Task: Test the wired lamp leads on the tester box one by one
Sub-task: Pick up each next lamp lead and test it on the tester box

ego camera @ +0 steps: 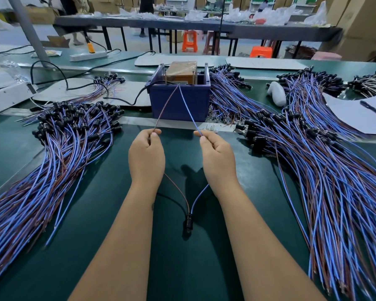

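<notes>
A blue tester box (pixel 179 101) stands on the green bench ahead of me, with a brown block and upright metal pins on top. My left hand (pixel 147 154) pinches the brown wire (pixel 164 110) of one lamp lead. My right hand (pixel 217 157) pinches that lead's blue wire (pixel 187 107). Both wire ends reach up to the top of the box near its front edge. Below my wrists the two wires join at a black lamp socket (pixel 188 222) lying on the mat.
Large piles of blue-and-brown lamp leads with black sockets lie at left (pixel 59 153) and right (pixel 308 148) of me. A black power cable (pixel 126 101) runs to the box from the left. A white power strip (pixel 88 56) lies at the back; paper sheets (pixel 360 115) at right.
</notes>
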Tool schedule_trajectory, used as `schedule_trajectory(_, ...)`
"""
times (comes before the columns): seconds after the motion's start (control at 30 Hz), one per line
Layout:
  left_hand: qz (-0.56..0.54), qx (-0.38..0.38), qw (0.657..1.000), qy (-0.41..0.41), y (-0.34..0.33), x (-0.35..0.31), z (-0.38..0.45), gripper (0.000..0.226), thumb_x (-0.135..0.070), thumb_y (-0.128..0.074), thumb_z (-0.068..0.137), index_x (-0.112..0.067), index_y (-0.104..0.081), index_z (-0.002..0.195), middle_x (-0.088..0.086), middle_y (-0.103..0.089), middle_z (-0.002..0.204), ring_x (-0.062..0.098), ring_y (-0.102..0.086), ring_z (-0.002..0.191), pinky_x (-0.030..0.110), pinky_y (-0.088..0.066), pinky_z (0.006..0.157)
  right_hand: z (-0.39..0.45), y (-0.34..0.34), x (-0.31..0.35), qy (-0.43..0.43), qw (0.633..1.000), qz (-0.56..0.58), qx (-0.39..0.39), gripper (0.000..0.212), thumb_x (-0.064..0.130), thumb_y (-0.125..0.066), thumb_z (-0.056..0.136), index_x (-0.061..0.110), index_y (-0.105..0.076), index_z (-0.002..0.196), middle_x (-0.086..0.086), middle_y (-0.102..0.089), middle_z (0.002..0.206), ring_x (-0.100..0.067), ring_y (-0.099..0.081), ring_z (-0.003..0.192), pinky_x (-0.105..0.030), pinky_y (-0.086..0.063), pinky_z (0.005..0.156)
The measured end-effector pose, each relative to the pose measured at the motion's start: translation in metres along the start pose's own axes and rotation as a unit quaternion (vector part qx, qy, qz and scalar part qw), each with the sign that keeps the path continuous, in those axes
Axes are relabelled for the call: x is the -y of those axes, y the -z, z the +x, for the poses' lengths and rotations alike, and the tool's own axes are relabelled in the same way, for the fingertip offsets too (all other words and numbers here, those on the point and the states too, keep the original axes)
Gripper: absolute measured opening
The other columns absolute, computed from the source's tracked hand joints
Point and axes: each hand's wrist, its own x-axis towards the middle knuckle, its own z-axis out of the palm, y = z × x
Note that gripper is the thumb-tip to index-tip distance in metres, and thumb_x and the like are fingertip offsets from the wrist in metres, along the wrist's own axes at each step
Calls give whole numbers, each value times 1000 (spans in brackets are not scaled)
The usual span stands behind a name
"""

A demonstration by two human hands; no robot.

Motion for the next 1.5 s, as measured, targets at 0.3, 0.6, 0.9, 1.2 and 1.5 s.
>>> schedule_trajectory(0.3,-21,-21,999,26,2,-1,2,26,-18,-37,102,-19,-63,107,-9,-39,57,7,-33,43,28,-29,50,0,2,1,-19,1000,8,-24,24,19,-41,100,30,-62,95,15,-33,45,-5,-31,45,-18,-28,45)
schedule_trajectory(0.6,-35,-31,998,34,2,0,2,27,-19,-37,102,-21,-63,107,-10,-39,57,4,-33,39,25,-29,47,1,4,1,-31,999,5,-26,24,18,-41,99,28,-62,92,15,-34,47,-4,-31,45,-20,-29,47)
schedule_trajectory(0.9,-43,-37,998,38,3,0,4,26,-19,-37,102,-19,-63,107,-9,-40,57,8,-33,45,27,-29,49,0,2,2,-29,999,-14,-6,24,17,-42,99,25,-65,94,15,-33,43,-5,-29,42,-20,-26,43)
schedule_trajectory(1.2,-50,-14,999,15,1,-1,3,27,-18,-38,102,-20,-64,108,-11,-37,55,4,-32,40,19,-28,43,0,3,1,-27,999,-12,-17,23,18,-42,99,27,-62,93,15,-35,45,-4,-31,44,-19,-27,44)
schedule_trajectory(1.5,-51,-9,999,-9,-1,0,3,26,-17,-40,101,-21,-65,104,-13,-37,50,4,-33,40,21,-28,45,0,3,0,-29,999,-16,-17,23,19,-41,98,26,-63,94,15,-37,46,-4,-33,46,-24,-30,51)
